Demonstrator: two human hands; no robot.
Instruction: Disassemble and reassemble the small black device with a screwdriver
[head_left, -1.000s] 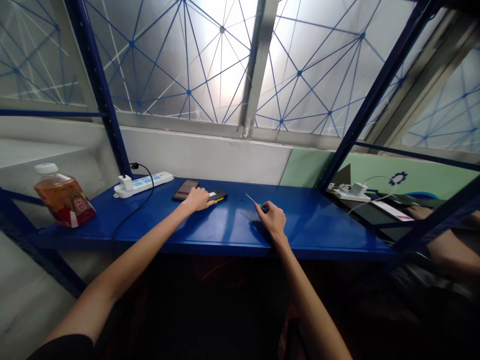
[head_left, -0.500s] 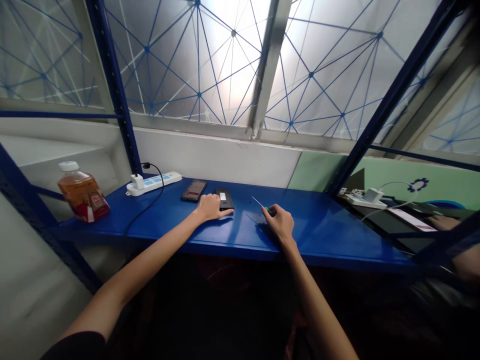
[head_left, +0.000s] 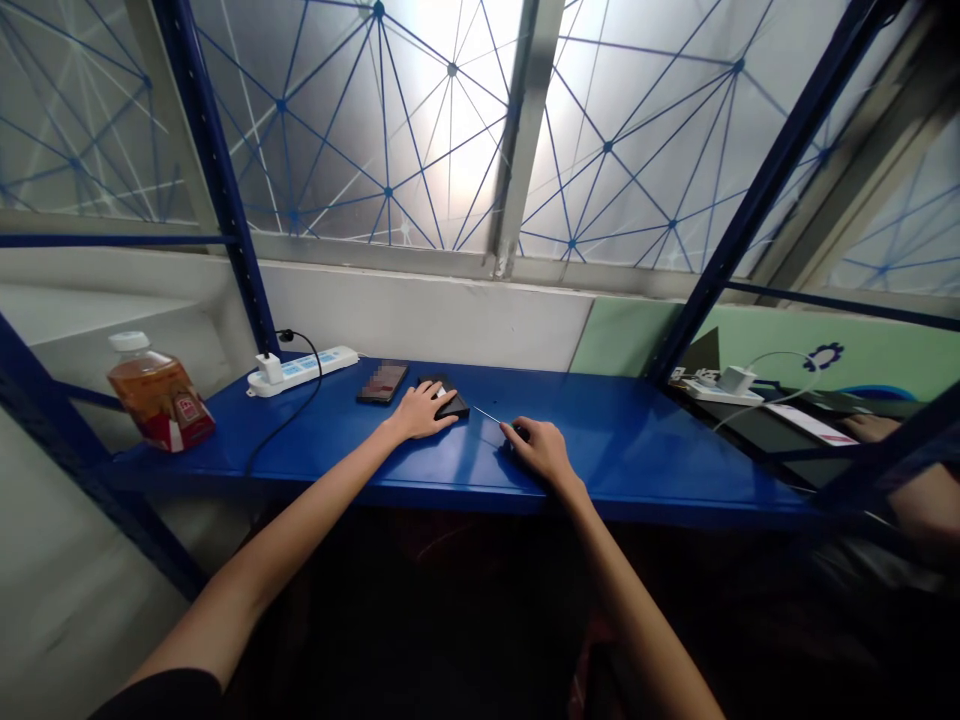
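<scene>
My left hand (head_left: 418, 411) lies with its fingers spread over a flat black device (head_left: 459, 404) on the blue table. The fingers cover most of the device and part of a white label on it. My right hand (head_left: 544, 449) is closed around the handle of a screwdriver (head_left: 487, 414), which is mostly hidden in the fist. Its thin metal shaft points left, toward the device's right edge, and its tip is apart from the device. Just left of my left hand, a phone (head_left: 383, 382) lies flat.
A white power strip (head_left: 315, 368) with a plug and black cable (head_left: 298, 402) lies at the table's (head_left: 637, 440) back left. A bottle of amber drink (head_left: 160, 395) stands at the left end. Blue posts rise at both sides. Another person's hand (head_left: 874, 428) shows at far right.
My left hand has spread its fingers over the device, now covering more of it. My right hand has moved left with the screwdriver, bringing the tip nearer the device.
</scene>
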